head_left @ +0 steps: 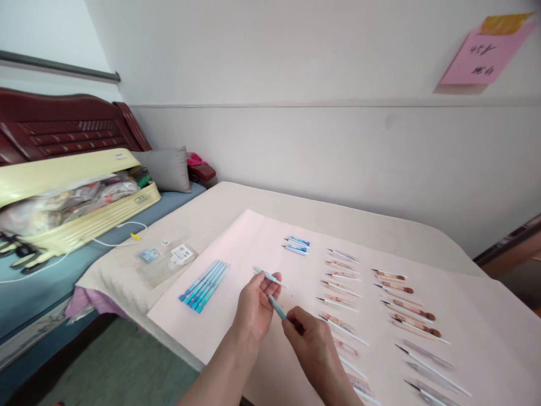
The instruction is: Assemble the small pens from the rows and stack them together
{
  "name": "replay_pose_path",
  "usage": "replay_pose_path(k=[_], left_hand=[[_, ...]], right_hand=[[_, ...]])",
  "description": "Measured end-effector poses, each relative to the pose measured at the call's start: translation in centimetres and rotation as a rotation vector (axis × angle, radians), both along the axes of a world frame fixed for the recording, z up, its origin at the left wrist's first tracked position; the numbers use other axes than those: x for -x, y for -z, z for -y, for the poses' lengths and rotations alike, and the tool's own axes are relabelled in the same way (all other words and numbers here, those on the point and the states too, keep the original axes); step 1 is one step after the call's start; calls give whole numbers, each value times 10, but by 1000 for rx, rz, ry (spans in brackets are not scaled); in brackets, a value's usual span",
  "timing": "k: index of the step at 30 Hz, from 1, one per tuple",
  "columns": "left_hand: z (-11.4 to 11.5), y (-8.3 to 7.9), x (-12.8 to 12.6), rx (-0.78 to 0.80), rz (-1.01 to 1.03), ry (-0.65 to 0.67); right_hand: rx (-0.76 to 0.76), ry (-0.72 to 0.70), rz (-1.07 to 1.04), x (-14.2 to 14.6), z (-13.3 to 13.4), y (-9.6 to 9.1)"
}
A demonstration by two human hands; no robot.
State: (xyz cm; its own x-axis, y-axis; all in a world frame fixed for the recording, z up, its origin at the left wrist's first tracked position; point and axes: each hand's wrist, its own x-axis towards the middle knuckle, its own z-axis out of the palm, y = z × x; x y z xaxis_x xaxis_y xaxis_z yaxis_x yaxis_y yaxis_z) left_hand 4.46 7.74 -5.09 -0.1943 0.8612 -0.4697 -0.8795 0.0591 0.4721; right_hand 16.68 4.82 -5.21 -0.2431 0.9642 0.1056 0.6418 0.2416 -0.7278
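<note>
Here's the left hand, palm turned up, thumb and fingers closed narrow on a slim pale blue pen piece. It lies slantwise across the thumb and fingertips: the blue end pokes past the thumb toward ten o'clock, the thin white end past the fingertips toward four.

And the right hand, knuckles up, thumb and forefinger pinched around the lower end of a pale teal pen barrel. That barrel sits just below the slim piece, its free end pointing to eleven o'clock, right up at the left hand's curled fingers; whether they grip it too, I cannot tell.

Out at nine to ten o'clock from the left hand, a fan of blue pens lies side by side on the pale pink sheet. Up at one o'clock, blue pens with white refills lie beside each other. Swing round to three: a column of pinkish patterned pens with refills alongside, and farther out that way, the brown-topped pens. Off at ten o'clock, a clear plastic bag lies on the cream cloth, and beyond it, a pale yellow suitcase gapes on the bed.
</note>
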Motion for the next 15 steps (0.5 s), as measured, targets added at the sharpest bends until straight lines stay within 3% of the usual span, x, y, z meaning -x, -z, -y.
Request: replay_pose_path(k=[7, 15], left_hand=[[-3, 0, 16, -20, -37, -3], [-3, 2, 23, 5, -115, 2]], right_hand=[[225, -42, -251, -5, -7, -1], [244, 73, -321, -22, -12, -17]])
